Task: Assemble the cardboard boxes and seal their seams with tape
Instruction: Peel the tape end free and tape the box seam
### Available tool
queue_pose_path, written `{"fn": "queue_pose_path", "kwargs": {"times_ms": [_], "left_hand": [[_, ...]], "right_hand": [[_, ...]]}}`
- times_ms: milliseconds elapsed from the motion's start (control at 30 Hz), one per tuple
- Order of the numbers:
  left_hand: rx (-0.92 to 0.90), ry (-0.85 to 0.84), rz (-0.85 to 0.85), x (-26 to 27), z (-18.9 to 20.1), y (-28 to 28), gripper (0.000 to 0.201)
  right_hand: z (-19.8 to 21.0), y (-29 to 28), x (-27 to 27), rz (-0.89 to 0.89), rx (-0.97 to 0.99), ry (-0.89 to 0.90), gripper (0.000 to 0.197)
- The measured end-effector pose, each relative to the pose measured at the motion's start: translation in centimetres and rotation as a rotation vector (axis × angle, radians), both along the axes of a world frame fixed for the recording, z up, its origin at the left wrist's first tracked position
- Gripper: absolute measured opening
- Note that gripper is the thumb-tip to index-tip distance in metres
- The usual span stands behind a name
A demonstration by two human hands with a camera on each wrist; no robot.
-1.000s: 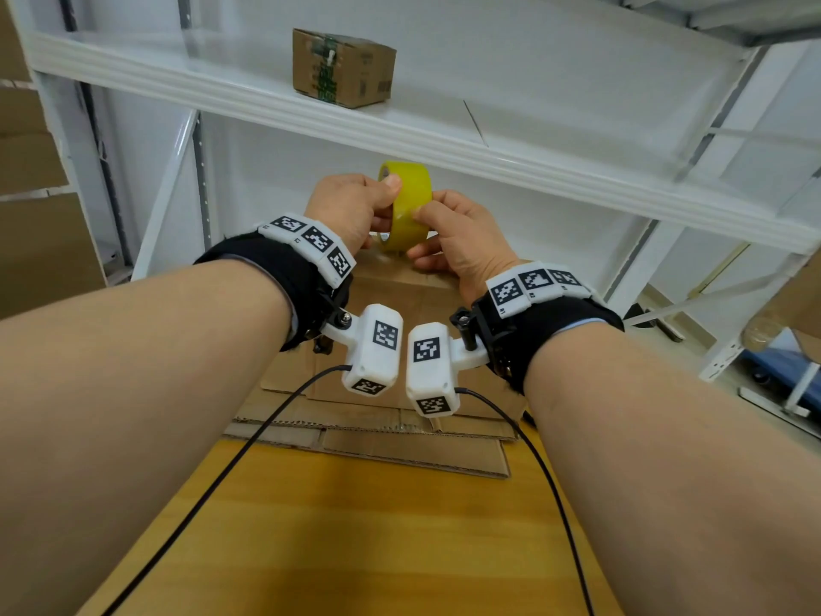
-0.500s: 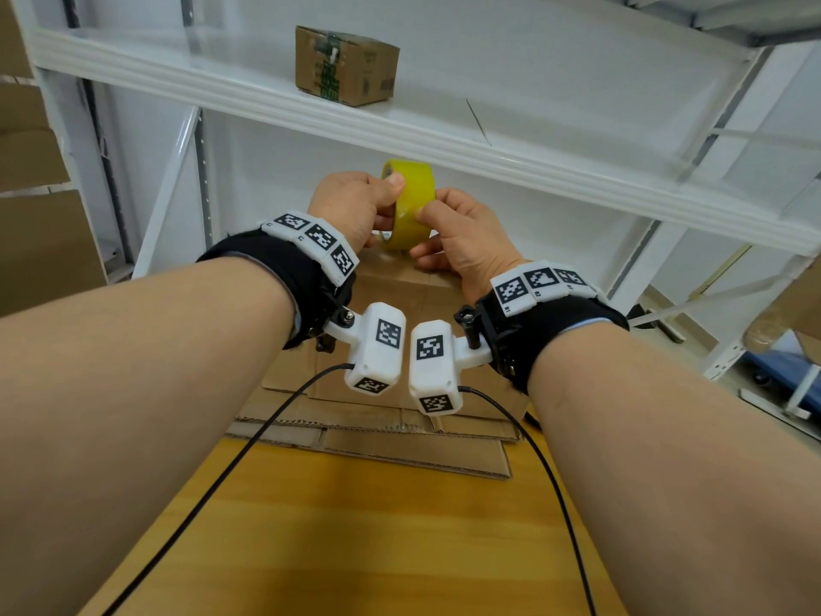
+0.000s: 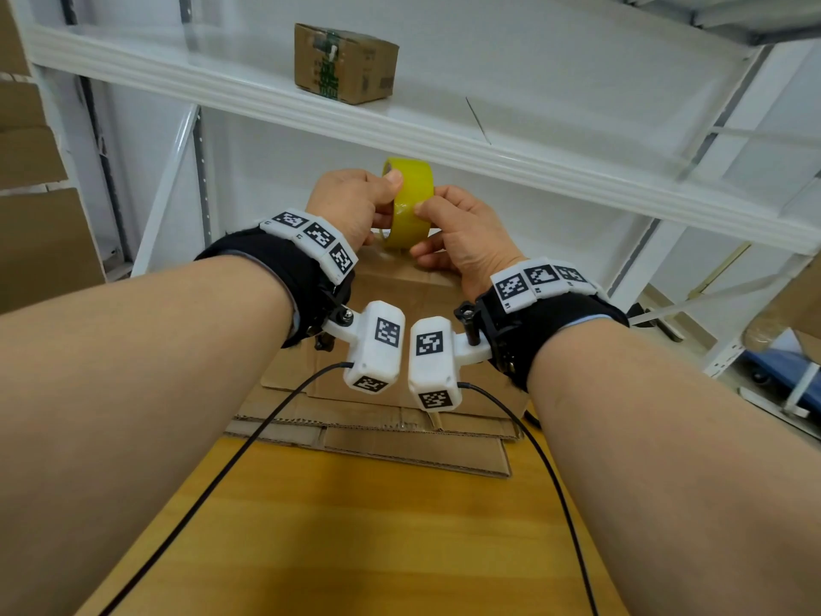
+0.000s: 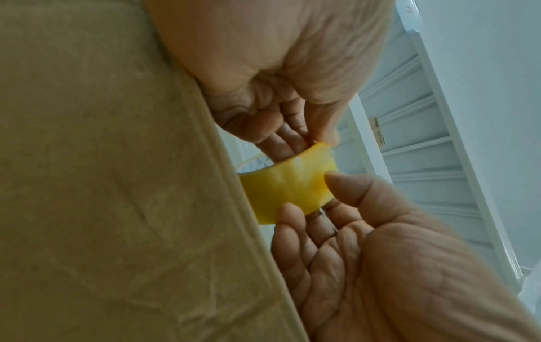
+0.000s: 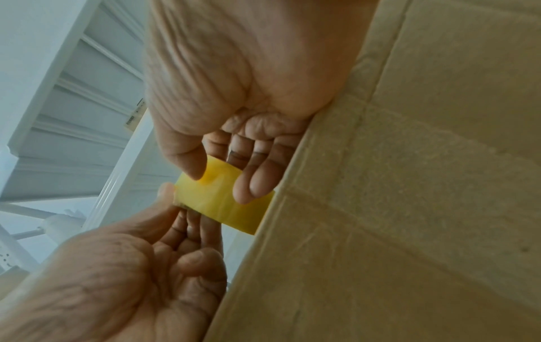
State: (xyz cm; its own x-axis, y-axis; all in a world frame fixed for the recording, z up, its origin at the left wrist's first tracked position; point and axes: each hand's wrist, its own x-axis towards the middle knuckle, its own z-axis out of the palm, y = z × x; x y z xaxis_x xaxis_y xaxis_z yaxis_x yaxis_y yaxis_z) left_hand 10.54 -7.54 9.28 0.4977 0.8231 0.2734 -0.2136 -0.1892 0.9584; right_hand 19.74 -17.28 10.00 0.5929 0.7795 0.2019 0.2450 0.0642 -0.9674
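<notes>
left hand (image 3: 351,206) + right hand (image 3: 462,235): fingers of both pinch glossy yellow tape roll (image 3: 408,206); below: flat corrugated cardboard (image 3: 368,437) on wooden worktop (image 3: 377,540); shelf (image 3: 444,126): small closed box (image 3: 344,62)

One yellow tape roll (image 3: 408,202). Two hands (image 3: 351,206) (image 3: 462,242) on it. One assembled box (image 3: 400,300) under them. One small sealed carton (image 3: 345,63) on shelf (image 3: 533,144). Flattened cardboard sheets (image 3: 368,433) at tabletop (image 3: 377,535) far edge, count unclear. Two wrist cameras (image 3: 375,346) (image 3: 433,362), two cables (image 3: 213,477) (image 3: 555,491).

Storeroom or warehouse: white metal shelving rack (image 3: 444,140), small brown cardboard box (image 3: 344,64) on it, flattened brown cardboard sheets (image 3: 377,433) on wooden tabletop (image 3: 377,526).
</notes>
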Motion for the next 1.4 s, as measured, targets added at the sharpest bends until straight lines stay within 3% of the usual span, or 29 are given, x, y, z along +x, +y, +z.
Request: {"fn": "queue_pose_path", "kwargs": {"times_ms": [433,633,800,933,1400], "left_hand": [[0.017,0.018,0.012,0.05,0.07,-0.11,0.029],[0.016,0.007,0.004,0.15,0.07,-0.31,0.027],[-0.016,-0.012,-0.005,-0.09,0.08,-0.05,0.027],[-0.023,-0.014,-0.009,-0.01,0.02,0.00,0.025],[-0.021,-0.011,0.004,0.20,0.11,-0.12,0.025]], "right_hand": [[-0.04,0.00,0.14,-0.005,0.009,0.011,0.013],[-0.18,-0.18,0.51,-0.017,-0.010,-0.018,0.030],[-0.18,-0.24,0.31,0.023,0.031,0.049,0.012],[-0.46,-0.04,0.33,0.009,0.024,-0.052,0.011],[-0.33,0.08,0.50,0.025,0.011,-0.048,0.009]]}}
